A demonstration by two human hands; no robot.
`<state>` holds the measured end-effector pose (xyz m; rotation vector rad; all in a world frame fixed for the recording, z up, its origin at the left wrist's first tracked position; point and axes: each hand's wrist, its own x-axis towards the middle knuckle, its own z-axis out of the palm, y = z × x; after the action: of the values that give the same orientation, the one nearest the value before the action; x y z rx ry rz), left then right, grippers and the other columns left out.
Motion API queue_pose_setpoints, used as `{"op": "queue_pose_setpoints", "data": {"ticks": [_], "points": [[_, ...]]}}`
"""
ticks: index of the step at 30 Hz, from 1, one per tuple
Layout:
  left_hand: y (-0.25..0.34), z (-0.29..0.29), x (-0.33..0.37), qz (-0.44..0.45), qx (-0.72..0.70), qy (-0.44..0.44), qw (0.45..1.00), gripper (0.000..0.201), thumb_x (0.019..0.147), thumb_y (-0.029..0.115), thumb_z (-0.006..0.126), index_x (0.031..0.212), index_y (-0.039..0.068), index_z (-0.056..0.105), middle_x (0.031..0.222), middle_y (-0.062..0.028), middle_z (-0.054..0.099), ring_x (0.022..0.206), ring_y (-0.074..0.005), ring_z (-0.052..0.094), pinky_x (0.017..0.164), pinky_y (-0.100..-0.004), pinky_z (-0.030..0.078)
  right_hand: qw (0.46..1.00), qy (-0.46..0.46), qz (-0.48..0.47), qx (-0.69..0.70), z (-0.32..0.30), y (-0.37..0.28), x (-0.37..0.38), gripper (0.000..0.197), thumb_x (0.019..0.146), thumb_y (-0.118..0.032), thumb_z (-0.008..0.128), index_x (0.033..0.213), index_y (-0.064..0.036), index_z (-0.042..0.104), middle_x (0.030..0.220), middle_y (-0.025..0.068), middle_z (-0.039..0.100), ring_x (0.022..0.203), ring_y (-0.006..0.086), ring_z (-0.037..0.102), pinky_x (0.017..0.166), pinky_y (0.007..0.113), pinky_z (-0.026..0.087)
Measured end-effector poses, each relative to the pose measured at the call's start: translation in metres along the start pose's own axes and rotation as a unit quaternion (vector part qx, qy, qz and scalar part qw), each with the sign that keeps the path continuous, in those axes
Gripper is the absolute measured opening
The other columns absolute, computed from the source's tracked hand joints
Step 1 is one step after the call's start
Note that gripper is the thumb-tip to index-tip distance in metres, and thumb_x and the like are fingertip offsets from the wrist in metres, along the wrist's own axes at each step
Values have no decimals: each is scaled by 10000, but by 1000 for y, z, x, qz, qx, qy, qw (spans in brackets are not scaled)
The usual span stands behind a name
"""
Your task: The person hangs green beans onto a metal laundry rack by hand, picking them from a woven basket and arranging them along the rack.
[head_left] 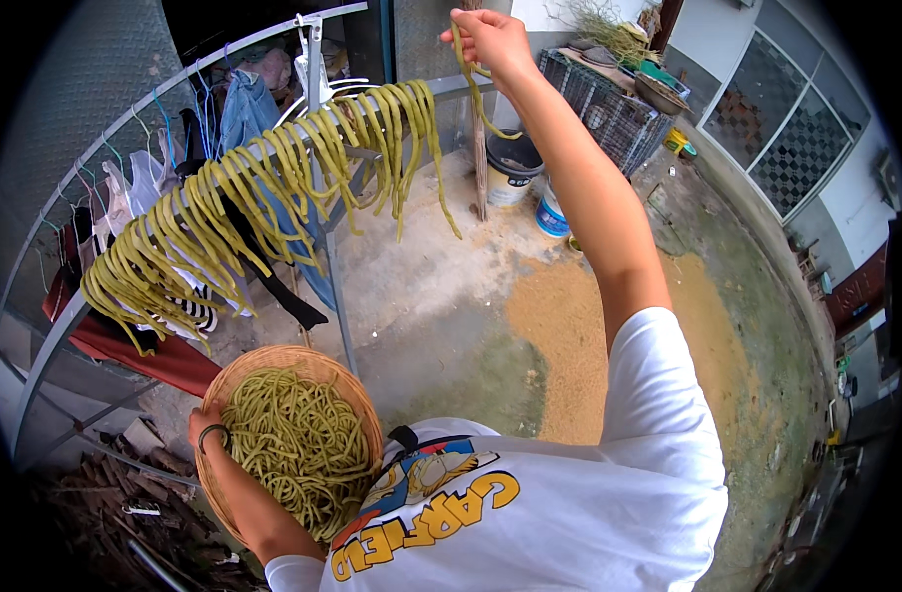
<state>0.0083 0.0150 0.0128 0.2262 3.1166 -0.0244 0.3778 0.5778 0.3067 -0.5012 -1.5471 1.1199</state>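
Note:
My right hand [490, 41] is raised at the top, beside the far end of a grey metal rail [60, 331]. Thumb and fingers are closed on a long green bean [477, 104], which dangles in a curve below them. Over the rail hangs a dense row of long beans [244, 197], folded across it with their ends drooping. Low on the left, my left hand [209, 424] grips the side of a round woven basket [360, 387], held against my body. A tangled heap of long beans [298, 434] lies inside it.
Clothes on hangers [244, 109] hang from a curved rail behind the beans. A black bucket [515, 163] and a white-and-blue bucket [551, 212] stand beyond, near a wire cage [609, 109]. Yellowish grain [559, 335] is spread on the ground. Broken tiles [115, 508] lie lower left.

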Motion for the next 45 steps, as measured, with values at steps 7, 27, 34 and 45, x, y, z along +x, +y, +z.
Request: {"op": "queue_pose_setpoints", "data": {"ticks": [7, 27, 34, 45], "points": [[-8, -6, -2, -48, 13, -22, 998, 638, 785, 593, 557, 1143, 69, 611, 1115, -180, 637, 1056, -356, 598, 890, -459, 455, 987, -141, 64, -48, 48, 26, 50, 245, 827, -209, 685, 886, 29, 671, 830, 123, 688, 646, 150, 619, 592, 242, 514], [-24, 0, -10, -75, 19, -18, 997, 679, 793, 616, 531, 1124, 31, 621, 1134, -183, 627, 1042, -366, 601, 893, -483, 447, 862, -79, -201, -458, 10, 28, -45, 223, 780, -162, 635, 979, -75, 688, 824, 112, 684, 801, 294, 657, 717, 380, 513], [-12, -3, -10, -65, 16, -26, 997, 673, 789, 631, 524, 1144, 66, 612, 1147, -173, 625, 1063, -352, 597, 890, -476, 450, 872, -100, -164, -451, 8, 26, -46, 215, 801, -131, 555, 965, -93, 690, 949, 119, 676, 885, 317, 636, 777, 415, 506], [-14, 1, -5, -58, -10, -32, 998, 636, 795, 602, 545, 1108, 55, 628, 1125, -176, 635, 1063, -358, 597, 900, -449, 448, 897, -43, -233, -373, 15, 4, -86, 115, 822, -123, 590, 894, -64, 658, 833, 74, 665, 770, 253, 637, 682, 362, 492]]}}
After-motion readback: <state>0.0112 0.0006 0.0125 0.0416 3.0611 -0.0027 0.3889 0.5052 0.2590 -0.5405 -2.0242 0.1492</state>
